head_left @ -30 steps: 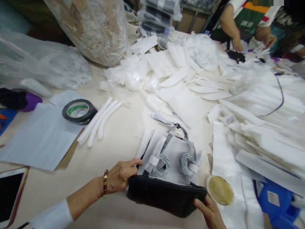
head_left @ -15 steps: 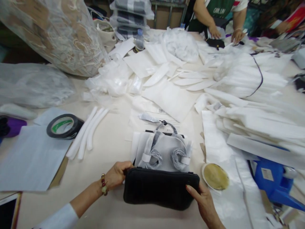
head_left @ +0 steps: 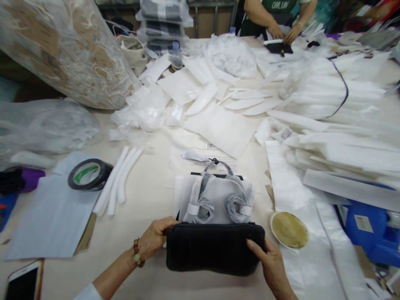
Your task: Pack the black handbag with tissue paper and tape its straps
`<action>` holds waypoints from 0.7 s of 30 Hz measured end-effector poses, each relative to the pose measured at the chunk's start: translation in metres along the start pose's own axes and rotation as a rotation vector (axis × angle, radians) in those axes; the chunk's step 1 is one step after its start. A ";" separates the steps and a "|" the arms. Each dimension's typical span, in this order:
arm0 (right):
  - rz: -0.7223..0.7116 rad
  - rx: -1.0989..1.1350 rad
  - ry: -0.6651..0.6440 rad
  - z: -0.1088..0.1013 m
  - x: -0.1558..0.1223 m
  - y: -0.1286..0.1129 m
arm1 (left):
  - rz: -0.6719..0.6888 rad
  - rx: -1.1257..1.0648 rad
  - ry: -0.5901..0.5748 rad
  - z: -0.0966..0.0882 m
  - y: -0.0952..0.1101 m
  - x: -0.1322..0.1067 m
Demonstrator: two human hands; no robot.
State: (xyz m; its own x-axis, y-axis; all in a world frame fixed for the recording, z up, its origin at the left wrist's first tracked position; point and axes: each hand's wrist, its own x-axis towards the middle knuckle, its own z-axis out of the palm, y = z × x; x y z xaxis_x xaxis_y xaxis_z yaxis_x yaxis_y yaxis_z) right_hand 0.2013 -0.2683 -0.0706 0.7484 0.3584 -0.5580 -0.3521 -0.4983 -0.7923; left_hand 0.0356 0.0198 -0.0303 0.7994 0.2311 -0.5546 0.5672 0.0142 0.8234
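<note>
A black bag (head_left: 215, 250) lies in front of me, its dark bottom panel facing my side and its body stretching away over the table. My left hand (head_left: 161, 235) grips the bag's left edge, a beaded bracelet on its wrist. At the right end, my right hand (head_left: 268, 258) pinches the bag with the thumb on top. Wrapped straps (head_left: 203, 208) in thin grey-white covering, coiled and banded, rest on the bag's pale-covered face. Beyond them a covered carrying handle (head_left: 230, 168) arches near a sheet with a barcode (head_left: 211, 146).
Left are black tape (head_left: 89, 174), white foam rods (head_left: 120, 179) and a phone (head_left: 25, 281). At right stand a round tin (head_left: 289, 230), white foam sheets (head_left: 353, 158) and a blue tape dispenser (head_left: 368, 229). A co-worker's hands (head_left: 284, 33) handle a dark item across the table.
The view has shifted slightly, so the table items at left sit further right. Both my hands keep hold of the bag. The co-worker's hands have come closer together.
</note>
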 end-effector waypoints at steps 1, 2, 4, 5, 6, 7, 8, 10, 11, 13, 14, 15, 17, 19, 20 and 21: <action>0.006 0.010 -0.006 0.000 0.000 0.000 | -0.002 -0.015 0.000 0.000 0.001 -0.002; 0.010 0.021 -0.014 0.000 0.000 0.000 | -0.012 -0.045 -0.010 -0.001 0.002 -0.005; 0.013 0.041 -0.032 0.000 -0.001 0.000 | -0.038 -0.149 -0.071 -0.003 0.005 -0.013; 0.010 0.045 -0.037 0.000 -0.001 0.000 | -0.043 -0.210 -0.117 -0.004 0.006 -0.017; 0.008 0.046 -0.037 0.000 -0.001 0.000 | -0.031 -0.264 -0.166 -0.005 0.007 -0.022; 0.008 0.044 -0.038 0.000 -0.001 -0.001 | 0.000 -0.305 -0.211 -0.005 0.007 -0.026; 0.009 0.041 -0.040 0.000 -0.001 -0.001 | 0.035 -0.329 -0.244 -0.004 0.007 -0.029; 0.013 0.044 -0.048 0.001 0.000 -0.002 | 0.062 -0.310 -0.231 0.003 0.005 -0.034; 0.017 0.051 -0.052 0.001 0.001 -0.002 | 0.036 -0.269 -0.169 0.009 0.003 -0.034; 0.021 0.064 -0.051 0.002 0.001 -0.001 | -0.071 -0.147 0.049 0.024 0.000 -0.032; 0.023 0.066 -0.044 0.003 0.002 0.000 | -0.119 -0.084 0.168 0.031 -0.002 -0.030; 0.023 0.064 -0.037 0.003 0.002 0.002 | -0.145 -0.036 0.267 0.037 -0.002 -0.027; 0.019 0.056 -0.025 0.003 0.002 0.005 | -0.158 0.004 0.374 0.045 -0.003 -0.020; 0.005 0.046 -0.019 0.003 0.001 0.007 | -0.160 -0.025 0.402 0.047 -0.002 -0.013; -0.006 0.044 -0.019 0.003 0.000 0.007 | -0.169 -0.060 0.410 0.047 -0.002 -0.010; -0.016 0.043 -0.019 0.003 -0.001 0.006 | -0.178 -0.099 0.422 0.047 -0.002 -0.007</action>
State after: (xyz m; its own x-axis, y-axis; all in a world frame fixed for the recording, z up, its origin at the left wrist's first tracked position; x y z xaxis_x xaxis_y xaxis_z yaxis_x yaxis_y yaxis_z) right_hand 0.1970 -0.2692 -0.0755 0.7432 0.3811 -0.5499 -0.3647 -0.4582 -0.8106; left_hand 0.0381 -0.0279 -0.0333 0.5289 0.5918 -0.6083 0.6505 0.1777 0.7384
